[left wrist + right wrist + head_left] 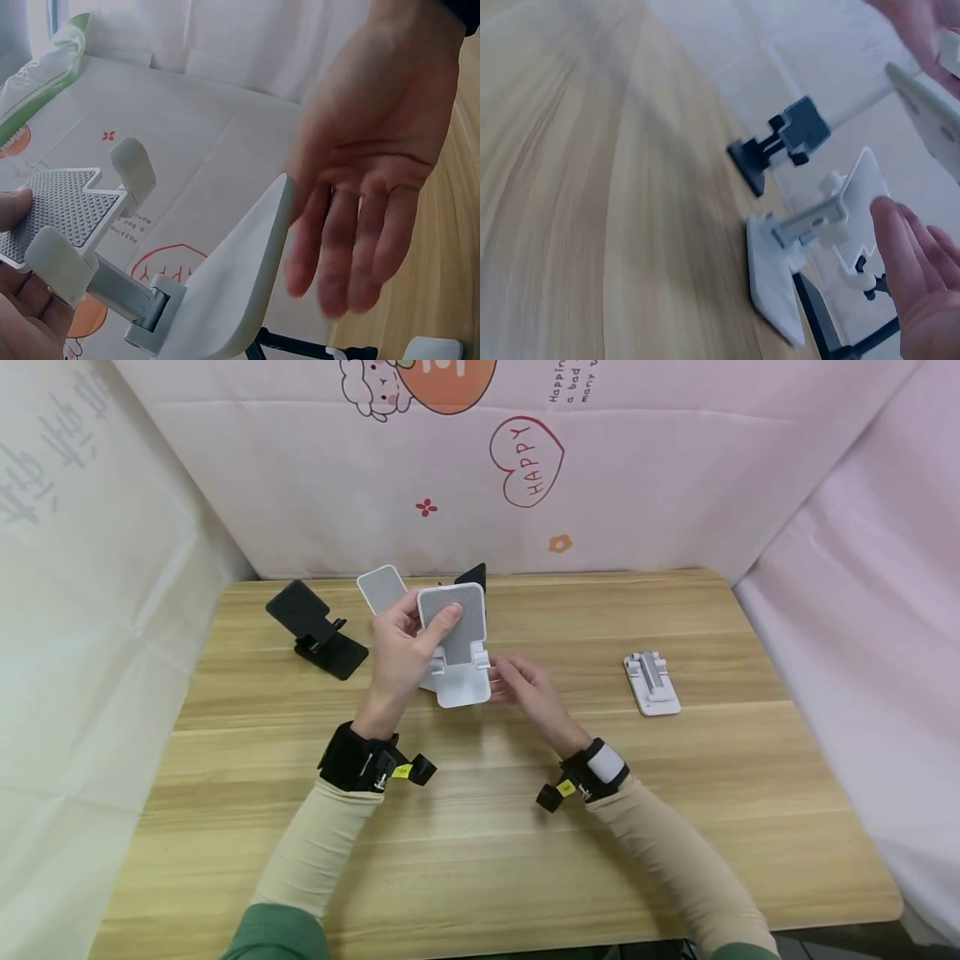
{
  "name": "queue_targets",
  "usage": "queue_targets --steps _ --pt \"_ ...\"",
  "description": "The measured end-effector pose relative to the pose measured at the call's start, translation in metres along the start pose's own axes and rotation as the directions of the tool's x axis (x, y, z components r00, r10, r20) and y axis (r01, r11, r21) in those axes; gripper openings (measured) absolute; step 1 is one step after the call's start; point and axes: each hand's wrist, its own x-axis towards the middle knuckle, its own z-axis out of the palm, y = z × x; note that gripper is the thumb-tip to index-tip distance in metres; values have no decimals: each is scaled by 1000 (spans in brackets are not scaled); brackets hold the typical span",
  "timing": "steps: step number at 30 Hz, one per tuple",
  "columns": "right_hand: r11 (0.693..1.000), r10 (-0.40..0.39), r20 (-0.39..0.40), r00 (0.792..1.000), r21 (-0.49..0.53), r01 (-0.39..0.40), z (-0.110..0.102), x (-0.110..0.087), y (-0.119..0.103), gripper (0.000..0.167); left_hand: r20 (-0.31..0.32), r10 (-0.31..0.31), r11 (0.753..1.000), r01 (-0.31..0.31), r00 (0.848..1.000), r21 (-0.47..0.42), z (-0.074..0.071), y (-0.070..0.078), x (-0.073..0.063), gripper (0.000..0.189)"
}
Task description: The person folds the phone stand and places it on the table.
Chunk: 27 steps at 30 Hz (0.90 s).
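My left hand [396, 652] holds an unfolded white phone stand [463, 687] above the table, its thumb pressed on the grey textured pad. In the left wrist view, the stand's hinged arm and smooth white base [232, 277] show clearly. Close beside that base is my right hand [534, 697], fingers extended and gripping nothing; whether its thumb touches the base I cannot tell. Behind the left hand stands another white phone stand [381, 587], partly hidden. A black phone stand [476, 578] is mostly covered by the held one.
An opened black phone stand [333, 652] stands at the left on the wooden table [480, 860]. Toward the right lies a folded white phone stand [654, 687]. A printed white cloth [637, 485] hangs along the table's back edge.
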Motion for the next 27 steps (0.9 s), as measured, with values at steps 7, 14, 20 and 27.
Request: queue_targets --steps 7,14,20,27 --pt "961 106 101 989 247 -128 5 -1 -6 59 52 -17 1000 17 998 3 4 -5 -2 25" --pt "932 106 161 981 329 -154 4 1 -7 53 65 -45 999 45 997 5 6 -7 -4 25" --pt "930 109 172 979 330 -162 4 -1 -8 41 83 -68 998 66 994 26 7 -9 -4 24" --pt "941 115 169 979 299 -162 3 -2 -7 49 93 -73 997 70 993 33 6 -11 -5 24"
